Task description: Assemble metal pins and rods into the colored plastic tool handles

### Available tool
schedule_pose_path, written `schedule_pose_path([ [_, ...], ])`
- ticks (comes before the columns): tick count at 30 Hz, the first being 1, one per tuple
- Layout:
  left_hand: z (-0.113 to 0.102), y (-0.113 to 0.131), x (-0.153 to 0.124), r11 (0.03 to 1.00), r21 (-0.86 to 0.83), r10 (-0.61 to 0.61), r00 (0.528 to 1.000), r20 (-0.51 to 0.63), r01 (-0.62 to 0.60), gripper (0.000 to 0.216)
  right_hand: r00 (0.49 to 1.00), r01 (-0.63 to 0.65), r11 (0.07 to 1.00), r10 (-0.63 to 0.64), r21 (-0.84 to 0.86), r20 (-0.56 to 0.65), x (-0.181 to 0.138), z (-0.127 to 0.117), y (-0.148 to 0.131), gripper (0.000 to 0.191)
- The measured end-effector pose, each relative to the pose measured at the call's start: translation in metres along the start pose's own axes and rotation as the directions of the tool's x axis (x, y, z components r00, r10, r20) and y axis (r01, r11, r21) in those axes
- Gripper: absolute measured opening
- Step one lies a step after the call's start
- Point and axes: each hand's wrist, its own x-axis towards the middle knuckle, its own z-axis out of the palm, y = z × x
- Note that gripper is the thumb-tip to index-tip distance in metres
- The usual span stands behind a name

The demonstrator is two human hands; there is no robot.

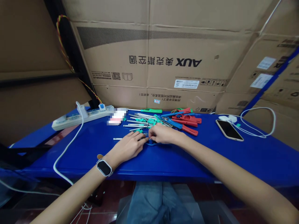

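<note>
Gripping a blue lighter (152,144) with left hand (131,144) and right hand (163,133), fingers pinched closed on a part too hidden to tell; pictured on the blue table (210,152), just in front of heaped metal tubes (134,125) and red handles (190,130).

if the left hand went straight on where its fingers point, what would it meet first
Most likely the right hand, its fingertips just past those of the left hand; anything between them is too small to tell.

Blue lighter (154,144) — silver tube (117,139) leftward (middle hidden from view) — on the table (198,161), near its front edge
</note>
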Motion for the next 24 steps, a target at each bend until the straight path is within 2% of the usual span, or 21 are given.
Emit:
schedule_pose_path([
  [5, 0.002, -0.001, 0.0, 1.0, -0.022, -0.002, 1.0, 0.003, 0.002, 0.032, 0.998, -0.027, 0.999, 0.028, 0.024, -0.057, -0.004, 0.008, 0.001, 0.016],
  [8, 0.002, -0.001, 0.0, 0.999, -0.051, 0.0, 1.0, -0.013, 0.0, 0.031, 0.985, 0.0, 0.998, 0.011, 0.064, -0.17, -0.012, 0.014, 0.0, 0.013],
  [11, 0.001, -0.002, 0.0, 0.998, -0.068, 0.01, 1.0, -0.02, -0.011, 0.031, 0.944, 0.036, 0.992, 0.004, 0.117, -0.329, -0.024, 0.014, 0.005, 0.013],
  [13, 0.0, -0.002, 0.0, 0.997, -0.08, 0.01, 0.999, -0.03, -0.012, 0.033, 0.908, -0.011, 0.993, 0.059, 0.116, -0.416, -0.033, 0.01, 0.014, 0.013],
  [15, -0.003, -0.003, 0.001, 0.994, -0.106, -0.001, 0.999, -0.052, -0.004, 0.034, 0.872, -0.116, 0.99, 0.14, 0.08, -0.469, -0.04, 0.003, 0.027, 0.011],
  [20, -0.014, -0.014, 0.021, 0.986, -0.165, -0.059, 0.99, -0.128, 0.037, 0.034, 0.844, -0.288, 0.956, 0.227, -0.052, -0.486, -0.041, -0.01, 0.058, 0.018],
  [24, -0.018, -0.023, 0.05, 0.972, -0.233, -0.073, 0.99, -0.124, 0.042, 0.029, 0.822, -0.363, 0.926, 0.265, -0.105, -0.504, -0.035, -0.008, 0.061, 0.025],
])
